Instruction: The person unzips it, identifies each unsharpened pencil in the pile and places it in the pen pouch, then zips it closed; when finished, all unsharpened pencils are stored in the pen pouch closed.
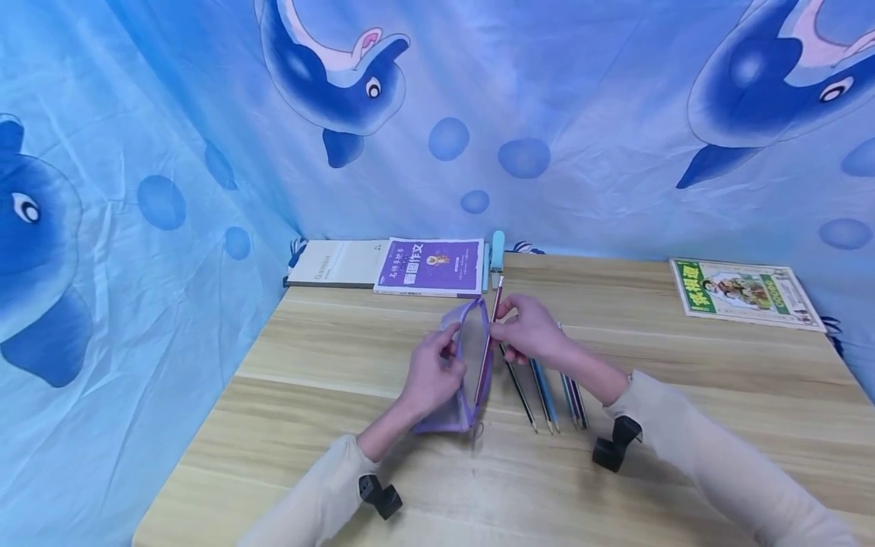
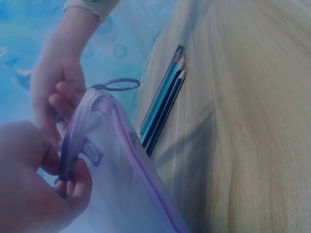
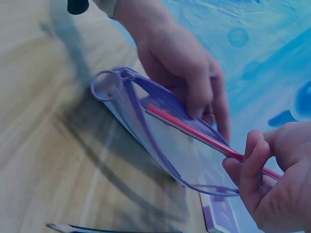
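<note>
A translucent purple-edged zip pouch (image 1: 444,416) stands on the table with its mouth spread apart. My left hand (image 1: 432,370) pinches one edge of that mouth between thumb and fingers, as the left wrist view shows. My right hand (image 1: 532,328) pinches a red striped pencil (image 3: 182,127), its lower end slanting down inside the pouch opening. To the right of the pouch lie a dark pencil (image 1: 521,391), some blue pencils (image 1: 544,399) and a further bunch of pencils (image 1: 573,399), partly under my right hand and forearm.
Along the back edge are a white-covered notebook (image 1: 338,260), a purple book (image 1: 434,266) and a light-blue object (image 1: 498,251). At the far right lies a green-and-white booklet (image 1: 745,292). A blue dolphin-print curtain (image 1: 424,190) hangs behind the wooden table (image 1: 307,441).
</note>
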Motion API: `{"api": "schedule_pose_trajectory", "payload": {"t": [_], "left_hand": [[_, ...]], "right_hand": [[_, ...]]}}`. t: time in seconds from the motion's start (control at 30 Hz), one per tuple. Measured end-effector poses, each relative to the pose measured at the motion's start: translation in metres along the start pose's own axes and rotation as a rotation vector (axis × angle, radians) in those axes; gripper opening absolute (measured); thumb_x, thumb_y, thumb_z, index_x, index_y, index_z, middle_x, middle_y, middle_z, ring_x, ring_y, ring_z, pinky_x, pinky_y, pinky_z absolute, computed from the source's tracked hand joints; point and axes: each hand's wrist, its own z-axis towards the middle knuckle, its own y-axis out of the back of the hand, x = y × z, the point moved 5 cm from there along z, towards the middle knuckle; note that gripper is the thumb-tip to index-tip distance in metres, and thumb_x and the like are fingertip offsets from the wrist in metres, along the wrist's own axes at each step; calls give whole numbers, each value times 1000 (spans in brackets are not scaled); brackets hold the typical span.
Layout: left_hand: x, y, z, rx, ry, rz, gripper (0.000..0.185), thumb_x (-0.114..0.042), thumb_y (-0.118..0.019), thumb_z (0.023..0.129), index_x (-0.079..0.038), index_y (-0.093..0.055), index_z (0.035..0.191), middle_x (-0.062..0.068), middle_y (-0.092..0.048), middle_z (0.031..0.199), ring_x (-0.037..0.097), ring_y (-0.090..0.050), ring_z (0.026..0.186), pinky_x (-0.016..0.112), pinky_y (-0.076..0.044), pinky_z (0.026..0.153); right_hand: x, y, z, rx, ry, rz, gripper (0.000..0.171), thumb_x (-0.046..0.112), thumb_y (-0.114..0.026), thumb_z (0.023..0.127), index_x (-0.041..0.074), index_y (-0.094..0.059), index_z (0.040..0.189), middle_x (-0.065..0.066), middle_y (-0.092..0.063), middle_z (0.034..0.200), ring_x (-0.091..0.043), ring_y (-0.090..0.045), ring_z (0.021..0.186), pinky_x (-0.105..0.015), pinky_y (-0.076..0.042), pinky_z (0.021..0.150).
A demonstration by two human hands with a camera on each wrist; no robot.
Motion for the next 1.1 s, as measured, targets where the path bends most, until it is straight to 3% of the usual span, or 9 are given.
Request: {"api": "schedule_pose_trajectory", "payload": {"t": [0.27,0.5,0.7,0.87,1.0,1.1], "left_hand": [[-2,1,5,-7,27,-2,64,13,-61,71,14,-53,135,11,-57,86,20,-55,79,29,-54,70],[-3,0,3,-26,-17,-11,58,13,-62,75,11,-56,132,12,-58,85,22,-57,79,29,-55,68],[0,-2,-3,3,3,-33,59,14,-61,75,12,-54,134,11,-56,86,23,-58,81,28,-55,69],[0,-2,1,13,10,-51,63,14,-59,73,16,-50,135,12,-55,88,23,-57,81,28,-56,69],[1,-1,6,7,18,-61,64,15,-58,72,16,-50,135,11,-55,88,23,-56,82,27,-56,72],[3,-1,6,10,36,-64,64,16,-58,72,16,-50,135,10,-55,88,23,-57,82,27,-55,72]], "right_hand": [[-6,-25,5,35,-2,3,22,2,-65,90,-1,-50,105,-17,-65,66,-18,-54,42,-27,-45,37],[-8,-38,6,52,8,-33,18,4,-68,88,-2,-54,98,-15,-68,70,-16,-55,42,-28,-46,37],[-12,-42,6,80,4,-53,14,7,-67,92,-2,-60,99,-12,-69,73,-15,-56,43,-25,-46,38],[-9,-26,7,93,32,-78,12,7,-62,95,-2,-62,103,-14,-71,79,-21,-60,48,-29,-51,41],[-13,1,6,64,3,-117,17,10,-61,96,-2,-62,108,-18,-71,85,-29,-63,54,-29,-49,41],[-26,24,4,52,-40,-164,20,12,-60,97,-4,-61,109,-20,-70,89,-24,-62,53,-26,-48,43]]}}
